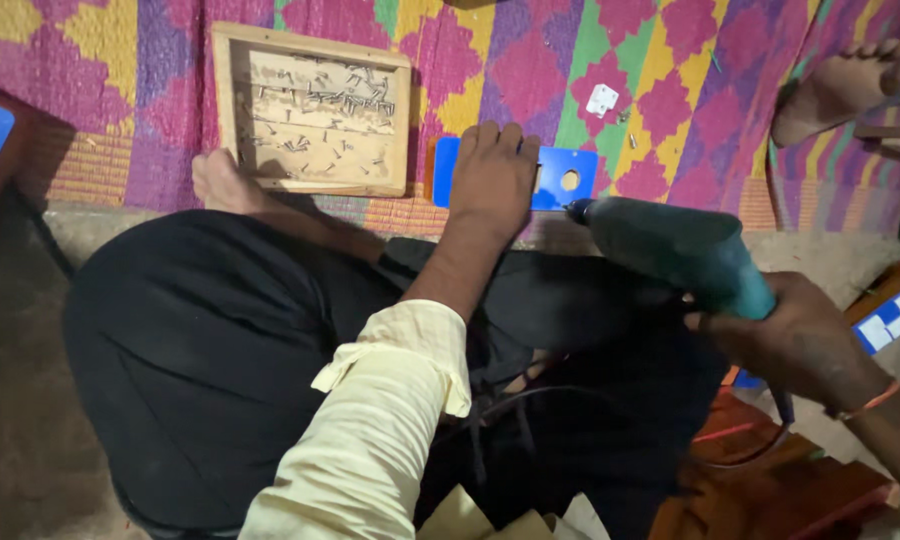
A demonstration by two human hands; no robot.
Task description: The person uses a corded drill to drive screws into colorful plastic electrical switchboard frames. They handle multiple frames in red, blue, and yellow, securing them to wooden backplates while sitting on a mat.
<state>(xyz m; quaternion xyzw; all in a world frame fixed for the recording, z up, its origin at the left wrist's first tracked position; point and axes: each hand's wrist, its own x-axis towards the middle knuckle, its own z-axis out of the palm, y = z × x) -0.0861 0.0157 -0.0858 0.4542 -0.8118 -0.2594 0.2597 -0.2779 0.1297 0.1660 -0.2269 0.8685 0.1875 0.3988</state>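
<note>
The left hand [492, 180] lay flat, fingers spread, pressing a blue plate [560, 178] onto the patterned mat [670, 80]. The right hand [800, 340] was closed around a teal power drill [685, 250], its bit tip beside the plate's round hole. A wooden tray of screws [313, 110] sat to the left.

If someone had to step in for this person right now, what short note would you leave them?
Left hand: pressed flat on the blue plate, which lies at the edge of the patterned mat.
Right hand: grips the teal power drill, its tip beside the plate's right end.
Plate already shows a round hole.
Wooden tray of screws lies on the mat to the left; a small white part lies beyond the plate.
What remains can't be told.
</note>
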